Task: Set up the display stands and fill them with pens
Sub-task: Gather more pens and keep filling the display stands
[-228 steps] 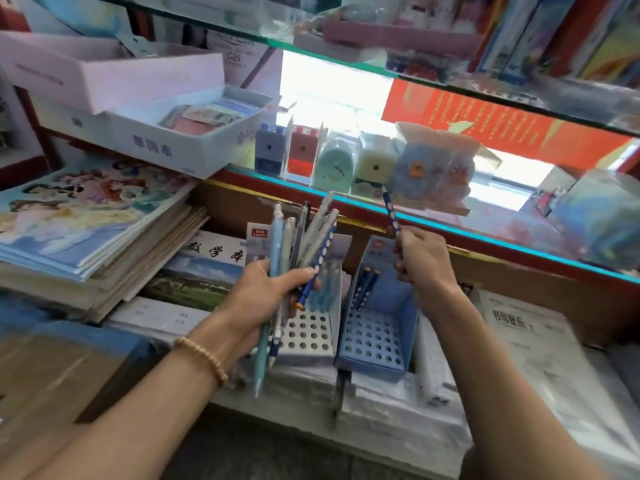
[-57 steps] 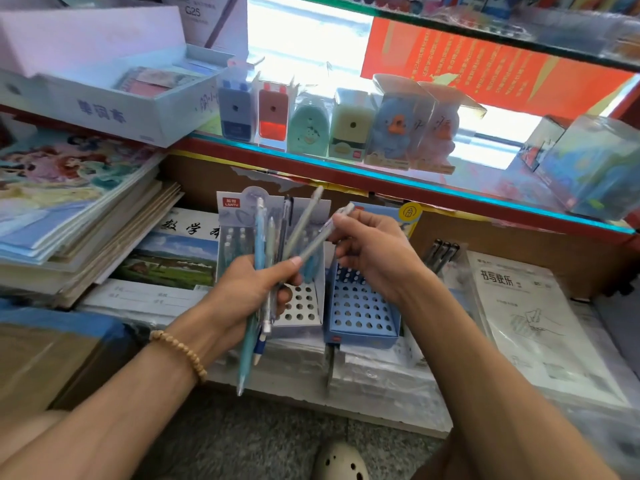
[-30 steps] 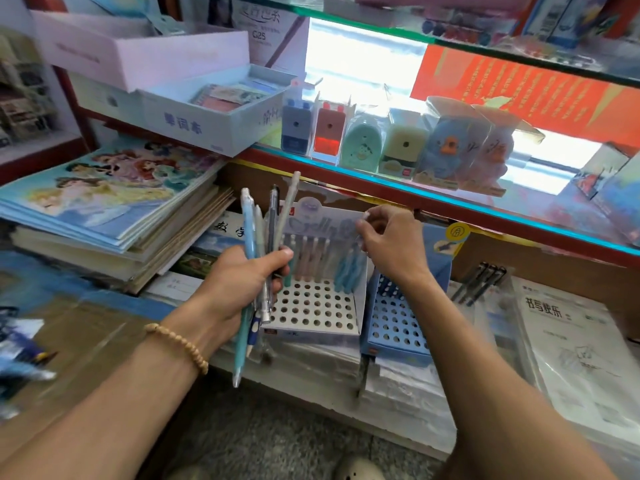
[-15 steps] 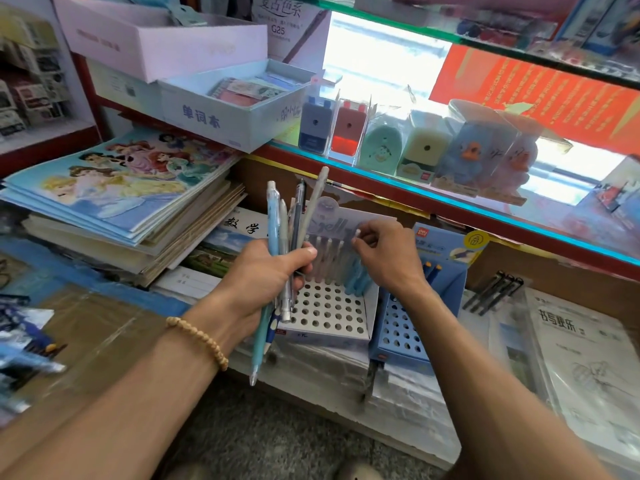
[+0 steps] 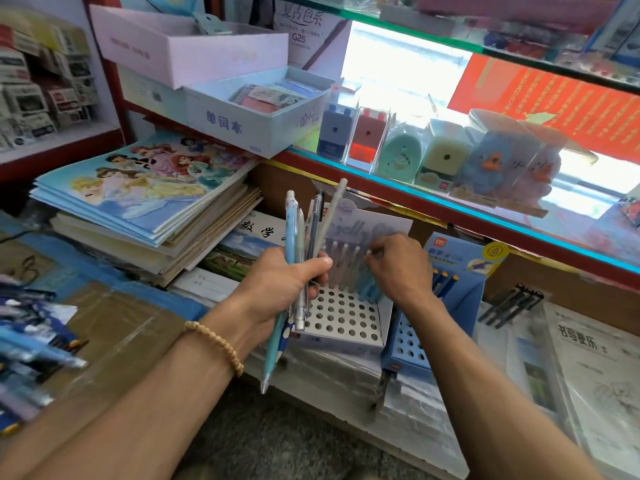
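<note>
White and punched with round holes, the near display stand (image 5: 341, 318) sits on the low shelf under our hands, a row of pale pens (image 5: 349, 268) upright along its back. A blue display stand (image 5: 414, 344) touches its right side, a few dark-blue pens (image 5: 445, 284) standing in it. Our right hand (image 5: 398, 268) hovers over the white stand's back row, fingers curled, fingertips pinching the top of one pen there. Our left hand (image 5: 284, 285) is just beside it, to the left of the stand, fist wrapped around a bundle of pens (image 5: 301, 258) held nearly upright, tips pointing down past the palm. A bead bracelet (image 5: 216, 342) circles that wrist. Both forearms reach in from the bottom edge.
</note>
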{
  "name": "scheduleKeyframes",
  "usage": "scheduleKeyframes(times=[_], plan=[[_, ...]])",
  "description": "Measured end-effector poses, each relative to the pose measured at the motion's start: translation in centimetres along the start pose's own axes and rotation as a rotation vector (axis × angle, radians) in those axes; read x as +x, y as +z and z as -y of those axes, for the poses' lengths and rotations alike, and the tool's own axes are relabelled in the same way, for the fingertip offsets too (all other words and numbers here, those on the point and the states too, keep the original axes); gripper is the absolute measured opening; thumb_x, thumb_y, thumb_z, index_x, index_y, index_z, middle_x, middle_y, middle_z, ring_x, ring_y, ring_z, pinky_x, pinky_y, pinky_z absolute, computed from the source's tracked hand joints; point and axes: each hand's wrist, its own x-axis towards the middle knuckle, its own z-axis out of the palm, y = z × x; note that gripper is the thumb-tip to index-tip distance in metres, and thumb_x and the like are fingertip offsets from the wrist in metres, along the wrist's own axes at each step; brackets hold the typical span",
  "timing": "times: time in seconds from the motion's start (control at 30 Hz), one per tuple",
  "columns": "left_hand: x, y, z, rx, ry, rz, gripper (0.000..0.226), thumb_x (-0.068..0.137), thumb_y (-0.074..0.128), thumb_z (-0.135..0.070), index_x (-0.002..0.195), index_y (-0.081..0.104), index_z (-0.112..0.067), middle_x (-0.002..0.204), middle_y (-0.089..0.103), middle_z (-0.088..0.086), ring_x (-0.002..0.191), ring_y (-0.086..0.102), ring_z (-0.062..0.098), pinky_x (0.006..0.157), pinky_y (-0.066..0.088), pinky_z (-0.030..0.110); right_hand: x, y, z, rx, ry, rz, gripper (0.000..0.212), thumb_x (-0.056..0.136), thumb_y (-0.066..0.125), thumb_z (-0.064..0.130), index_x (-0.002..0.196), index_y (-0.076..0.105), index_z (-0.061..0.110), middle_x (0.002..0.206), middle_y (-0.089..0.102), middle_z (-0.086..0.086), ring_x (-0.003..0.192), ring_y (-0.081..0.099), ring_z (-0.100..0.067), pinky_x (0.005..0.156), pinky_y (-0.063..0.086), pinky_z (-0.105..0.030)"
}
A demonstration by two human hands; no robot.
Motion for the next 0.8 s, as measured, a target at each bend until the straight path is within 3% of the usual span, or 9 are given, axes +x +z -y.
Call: scheduleKeyframes(times=[0.17, 0.37, 0.47, 0.53, 0.6, 0.67, 0.8], plan=[[-0.1, -0.1, 0.0, -0.017, -0.032, 0.043, 0.012, 0.092, 0.065, -0.016, 0.098, 0.067, -0.006, 0.074, 0.062, 0.003, 0.057, 0.054, 0.008, 0.050, 0.046, 0.018, 0.2, -0.4, 0.3, 0.004, -0.021, 0.065, 0.019, 0.096, 0.060, 0.026, 0.105, 0.076, 0.022, 0.104, 0.071, -0.001, 0.090, 0.066, -0.020, 0.075, 0.059, -0.043], [-0.1, 0.2, 0.4, -0.027, -0.058, 0.085, 0.012, 0.092, 0.065, -0.016, 0.100, 0.066, -0.006, 0.074, 0.063, 0.003, 0.056, 0.054, 0.008, 0.049, 0.045, 0.018, 0.0, -0.5, 0.2, -0.115, -0.053, 0.052, 0.022, 0.099, 0.055, 0.030, 0.104, 0.074, 0.020, 0.100, 0.071, -0.002, 0.087, 0.067, -0.021, 0.074, 0.058, -0.043], [-0.2, 0.0, 0.5, -0.020, -0.073, 0.083, 0.012, 0.092, 0.065, -0.016, 0.099, 0.067, -0.007, 0.074, 0.063, 0.002, 0.056, 0.054, 0.008, 0.050, 0.045, 0.020, -0.2, -0.6, 0.4, -0.034, -0.045, 0.007, 0.020, 0.098, 0.057, 0.027, 0.099, 0.074, 0.017, 0.096, 0.071, -0.002, 0.083, 0.066, -0.020, 0.072, 0.058, -0.043], [-0.1, -0.2, 0.6, -0.016, -0.073, 0.084, 0.011, 0.092, 0.065, -0.016, 0.099, 0.067, -0.007, 0.074, 0.063, 0.003, 0.056, 0.054, 0.008, 0.050, 0.045, 0.020, -0.4, -1.2, 0.9, 0.125, -0.047, -0.060, 0.019, 0.098, 0.057, 0.026, 0.091, 0.072, 0.017, 0.088, 0.069, 0.001, 0.077, 0.065, -0.014, 0.068, 0.057, -0.036], [-0.2, -0.1, 0.6, -0.013, -0.081, 0.107, 0.012, 0.092, 0.065, -0.014, 0.100, 0.067, -0.006, 0.074, 0.063, 0.003, 0.055, 0.054, 0.008, 0.049, 0.045, 0.019, -0.6, -2.7, 1.9, 0.480, 0.035, -0.046, 0.023, 0.100, 0.055, 0.030, 0.086, 0.069, 0.018, 0.081, 0.068, 0.001, 0.067, 0.061, -0.008, 0.061, 0.052, -0.024], [-0.2, 0.1, 0.5, 0.002, -0.094, 0.144, 0.016, 0.092, 0.064, -0.014, 0.104, 0.066, -0.004, 0.074, 0.064, 0.003, 0.054, 0.053, 0.008, 0.048, 0.044, 0.019, -0.9, -4.5, 2.7, 0.858, 0.169, 0.059, 0.026, 0.099, 0.056, 0.039, 0.090, 0.068, 0.018, 0.082, 0.070, -0.002, 0.058, 0.059, -0.007, 0.055, 0.049, -0.020], [-0.5, 0.5, 0.5, 0.024, -0.160, 0.217, 0.023, 0.091, 0.064, -0.014, 0.111, 0.065, -0.003, 0.073, 0.067, 0.002, 0.053, 0.053, 0.008, 0.047, 0.045, 0.019, -1.2, -5.8, 2.6, 1.065, 0.246, 0.269, 0.030, 0.090, 0.068, 0.038, 0.099, 0.070, 0.010, 0.084, 0.071, -0.003, 0.060, 0.060, -0.008, 0.058, 0.052, -0.022]])
